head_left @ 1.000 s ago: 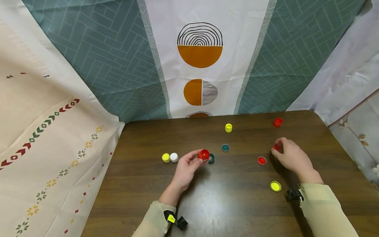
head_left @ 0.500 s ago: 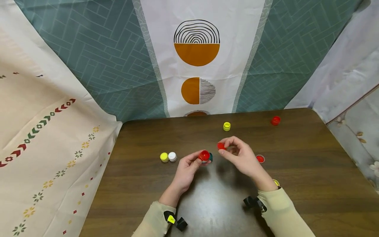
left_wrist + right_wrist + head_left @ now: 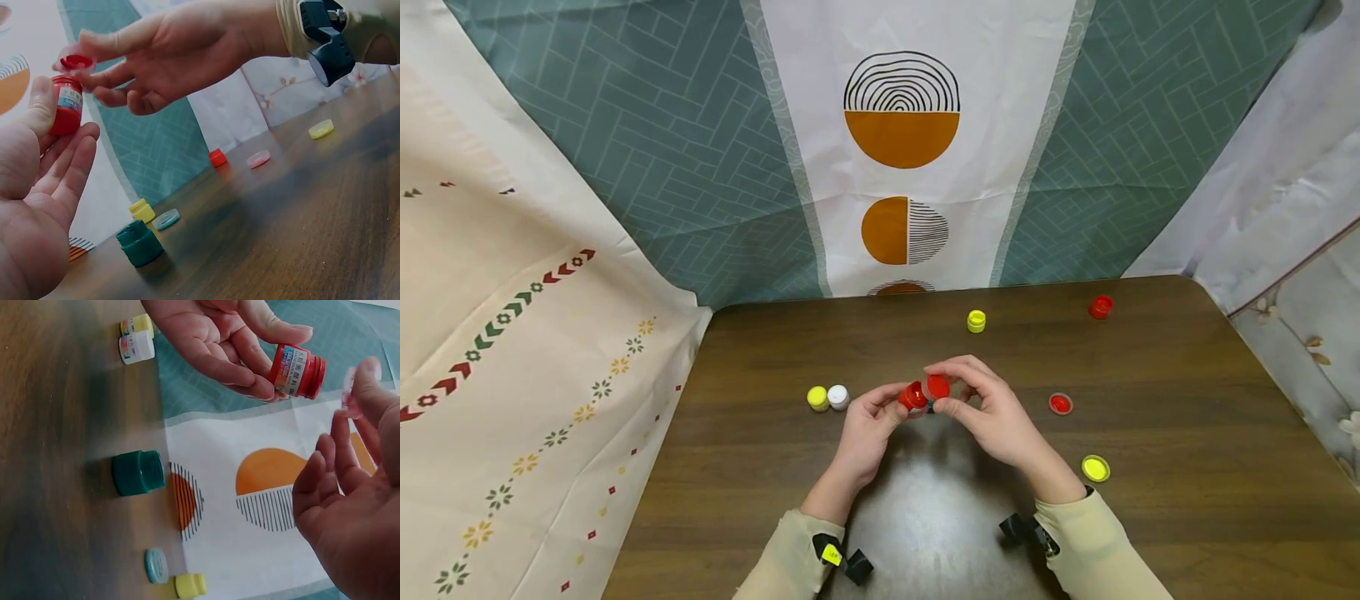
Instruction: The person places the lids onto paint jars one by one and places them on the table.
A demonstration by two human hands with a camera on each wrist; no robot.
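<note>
a patterned cloth (image 3: 790,208) hangs behind the brown table (image 3: 700,500), and a pale cloth (image 3: 550,467) runs down the table's left side. above the middle of the table, the left hand (image 3: 865,433) grips the red jar (image 3: 912,398), uncapped, between thumb and fingers. the right hand (image 3: 1000,417), near it, pinches the red lid (image 3: 937,386) between thumb and fingers; the right wrist view shows a gap between lid and jar. on the table stand the uncapped green jar (image 3: 140,245), mostly hidden by the hands in the head view; the yellow jar (image 3: 817,399) and white jar (image 3: 838,398), side by side, left of the left hand; the far yellow jar (image 3: 976,322), near the back edge; and the far red jar (image 3: 1101,307), at the back right. smallest are the loose lids: the yellow lid (image 3: 1096,468) and spare red lid (image 3: 1061,404), right of the right hand, and the green lid (image 3: 167,219), between the green jar and the far yellow jar.
</note>
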